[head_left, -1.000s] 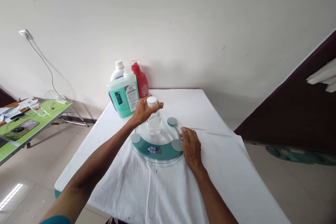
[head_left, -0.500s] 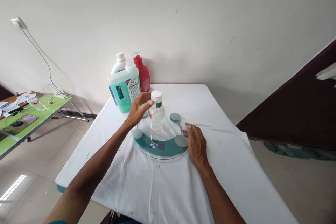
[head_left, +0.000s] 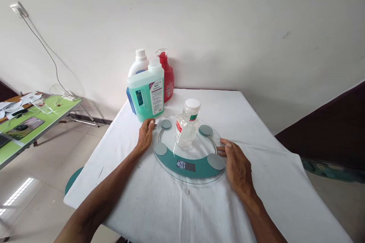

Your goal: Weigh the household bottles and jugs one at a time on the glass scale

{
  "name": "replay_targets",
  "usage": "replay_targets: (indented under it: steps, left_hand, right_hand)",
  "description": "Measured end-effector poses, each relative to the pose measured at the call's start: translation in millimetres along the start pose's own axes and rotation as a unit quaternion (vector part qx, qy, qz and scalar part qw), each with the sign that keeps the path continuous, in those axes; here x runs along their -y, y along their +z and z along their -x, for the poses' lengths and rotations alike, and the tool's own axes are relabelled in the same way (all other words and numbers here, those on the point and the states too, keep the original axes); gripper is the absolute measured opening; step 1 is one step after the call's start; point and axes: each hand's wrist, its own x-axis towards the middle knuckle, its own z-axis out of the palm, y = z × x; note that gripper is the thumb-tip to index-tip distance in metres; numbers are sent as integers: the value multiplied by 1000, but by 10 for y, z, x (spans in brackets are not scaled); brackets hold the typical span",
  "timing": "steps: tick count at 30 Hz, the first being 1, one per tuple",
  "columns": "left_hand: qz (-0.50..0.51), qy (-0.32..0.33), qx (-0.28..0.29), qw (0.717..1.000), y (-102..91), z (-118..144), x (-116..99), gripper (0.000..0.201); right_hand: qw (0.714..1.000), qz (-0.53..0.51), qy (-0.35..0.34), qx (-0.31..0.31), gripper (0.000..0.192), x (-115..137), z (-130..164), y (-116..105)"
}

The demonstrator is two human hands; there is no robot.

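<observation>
both hands flat and loose, holding nothing: left hand (head_left: 146, 135) touches the round glass scale (head_left: 188, 172) at its left rim, right hand (head_left: 238, 167) at its right rim. clear bottle (head_left: 186, 123) stands upright mid-scale, display (head_left: 185, 165) lit.

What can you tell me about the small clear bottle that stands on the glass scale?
The small clear bottle looks like transparent plastic, with a white screw cap and a label that shows red and green. It holds clear liquid, is closed, and stands upright near the middle of the round glass scale, behind its lit display. Only the scale's glass touches it. The left hand and right hand lie flat at the scale's edges, both apart from the bottle.
</observation>
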Motion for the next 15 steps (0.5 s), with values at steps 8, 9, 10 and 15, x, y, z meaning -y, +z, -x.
replay_targets:
  steps: [8, 9, 10, 15]
  left_hand:
    - [-26, 3, 9, 1000, 9, 11, 11, 57]
    - [-24, 4, 10, 1000, 7, 14, 4, 56]
    - [-23, 5, 12, 1000, 5, 17, -5, 56]
    - [-21, 6, 20, 1000, 0, 17, -43, 55]
  right_hand:
    - [1000, 10, 17, 3, 92, 4, 8, -2]
    - [1000, 10, 19, 5, 93, 5, 9, -1]
    - [1000, 10, 20, 7, 94, 6, 10, -1]
    - [1000, -3, 16, 3, 93, 6, 5, -1]
